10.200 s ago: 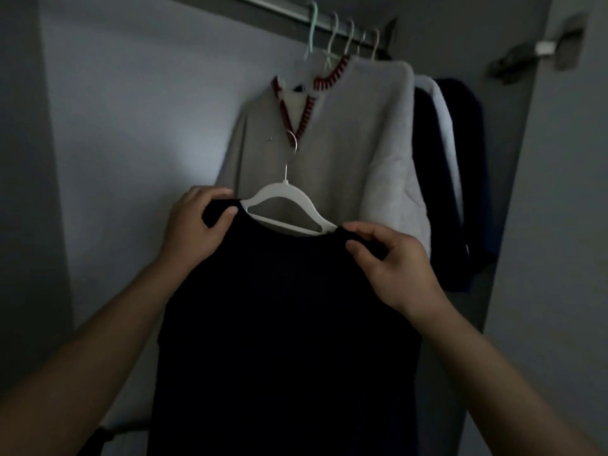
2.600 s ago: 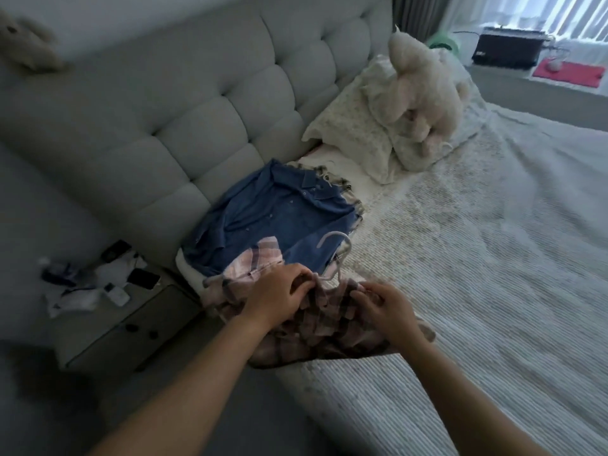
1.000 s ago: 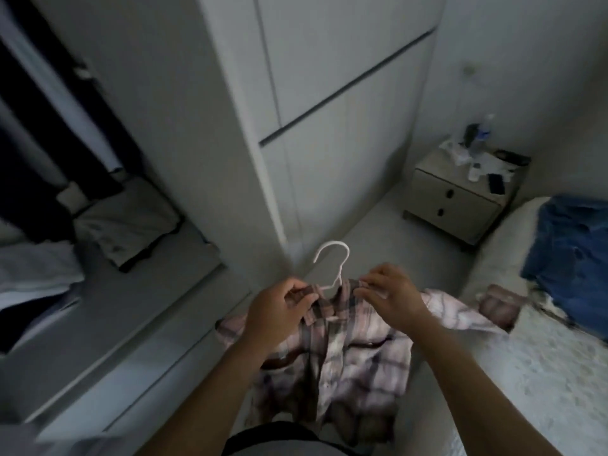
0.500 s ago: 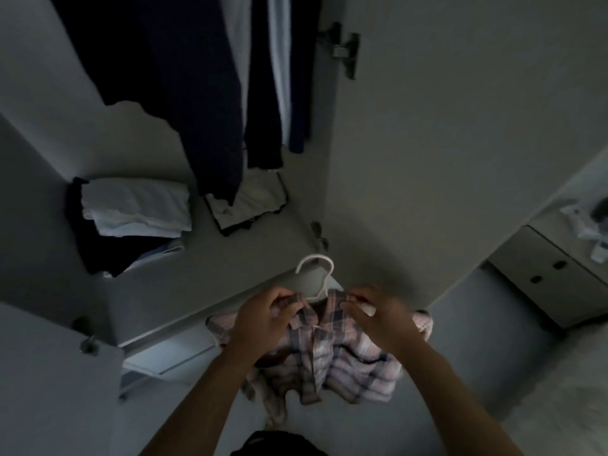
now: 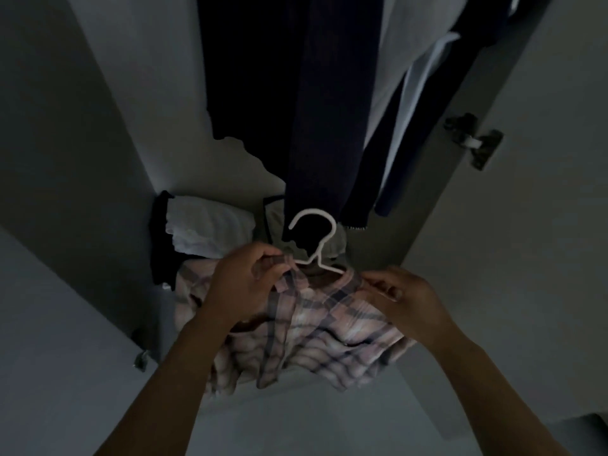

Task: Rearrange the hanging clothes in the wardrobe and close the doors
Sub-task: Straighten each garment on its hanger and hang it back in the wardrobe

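Hands meet at the centre of the frame on a pink plaid shirt [image 5: 316, 327] that sits on a white hanger [image 5: 317, 240]. The left hand [image 5: 245, 281] pinches the collar at the left shoulder of the hanger, fingers curled round the cloth; the right hand [image 5: 404, 299] grips the cloth at the right shoulder, thumb and fingers closed on it. Both forearms run up from the lower edge of the frame. The hanger's hook rises just above the hands — it is free, caught on nothing — and shows pale against the dark cloth behind it. The shirt droops below the hands in loose folds, its lower part bunched toward the lower centre.

Above, filling the upper centre of the frame, hang dark garments [image 5: 296, 93], with a pale garment [image 5: 408, 34] at the upper right among them; the rail itself is out of view. Behind the left hand, at centre left, a folded white item [image 5: 210, 230] lies on a dark one on the wardrobe floor, and a second folded piece [image 5: 274, 222] lies just beside it to the right, partly hidden by the hanging cloth and the hook. At the right edge a metal hinge [image 5: 473, 139] sits on the open wardrobe door [image 5: 526, 225]. A small metal fitting [image 5: 141, 358] shows at lower left on the other door — the light is dim throughout.
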